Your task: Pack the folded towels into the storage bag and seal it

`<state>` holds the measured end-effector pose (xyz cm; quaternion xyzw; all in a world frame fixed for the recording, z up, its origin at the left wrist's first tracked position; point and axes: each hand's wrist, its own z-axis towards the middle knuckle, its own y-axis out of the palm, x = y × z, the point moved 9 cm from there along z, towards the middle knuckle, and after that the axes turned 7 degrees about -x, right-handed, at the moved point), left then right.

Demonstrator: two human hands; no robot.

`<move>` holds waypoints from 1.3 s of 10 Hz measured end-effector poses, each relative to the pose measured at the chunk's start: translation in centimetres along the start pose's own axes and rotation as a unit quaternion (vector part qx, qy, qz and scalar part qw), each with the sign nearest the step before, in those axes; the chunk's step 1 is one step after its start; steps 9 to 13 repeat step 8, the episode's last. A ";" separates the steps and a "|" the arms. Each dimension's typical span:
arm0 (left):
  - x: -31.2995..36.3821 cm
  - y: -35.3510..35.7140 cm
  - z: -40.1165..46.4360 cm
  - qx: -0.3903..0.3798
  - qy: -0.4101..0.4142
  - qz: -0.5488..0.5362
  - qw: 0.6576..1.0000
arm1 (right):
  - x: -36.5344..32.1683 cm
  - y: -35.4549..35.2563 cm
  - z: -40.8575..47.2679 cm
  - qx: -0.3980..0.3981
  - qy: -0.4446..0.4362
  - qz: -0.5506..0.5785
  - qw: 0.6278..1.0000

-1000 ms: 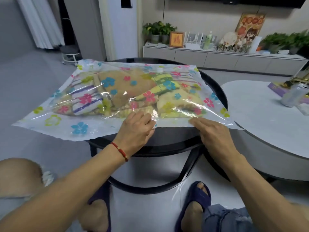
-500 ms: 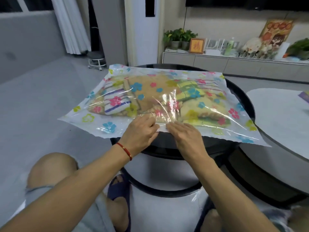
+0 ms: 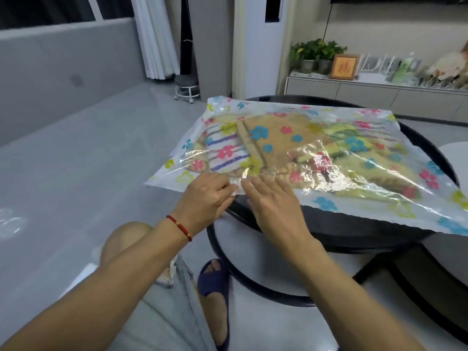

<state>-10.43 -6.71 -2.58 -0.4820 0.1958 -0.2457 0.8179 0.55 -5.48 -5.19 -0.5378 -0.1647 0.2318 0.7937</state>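
Note:
A clear storage bag (image 3: pixel 329 206) printed with coloured flowers lies flat on the round black table (image 3: pixel 354 231). Folded towels show through it: a striped one (image 3: pixel 225 153) at the left, a tan one (image 3: pixel 276 140) in the middle and a yellow-green one (image 3: pixel 354 148) at the right. Both hands are side by side on the bag's near edge, towards its left end. My left hand (image 3: pixel 205 198), with a red cord at the wrist, pinches that edge with bent fingers. My right hand (image 3: pixel 271 198) presses its straight fingers flat on the edge.
The bag's left corner hangs past the table rim over the grey floor. A white table (image 3: pixel 455 153) stands at the right. Behind are a low cabinet (image 3: pixel 354 89) with plants and a small wheeled stool (image 3: pixel 186 89). My knee (image 3: pixel 126 239) and slippered foot (image 3: pixel 215 282) are below the table.
My right hand slid left along the bag's near edge until it met my left hand, and both then moved further left. The view turned left.

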 end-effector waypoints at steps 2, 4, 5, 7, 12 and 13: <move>-5.2 -0.8 -2.7 -0.047 -0.056 0.001 0.997 | -0.5 0.2 0.6 0.027 0.015 0.024 0.999; -11.7 -2.7 -8.1 -0.059 -0.127 0.013 0.990 | 0.3 0.8 -1.1 0.098 0.024 0.058 0.993; -13.0 -2.9 -9.5 -0.058 -0.155 0.007 0.986 | 0.7 2.4 -1.3 0.069 0.054 0.102 0.991; -13.9 -3.1 -10.3 -0.045 -0.189 0.004 0.981 | 0.8 3.3 -1.0 0.014 0.061 0.114 0.991; -13.6 -2.2 -10.4 -0.065 -0.206 0.026 0.976 | 0.1 3.2 -1.3 0.011 0.025 0.119 0.993; -13.6 -2.2 -10.4 -0.065 -0.206 0.026 0.976 | 0.1 3.2 -1.3 0.011 0.025 0.119 0.993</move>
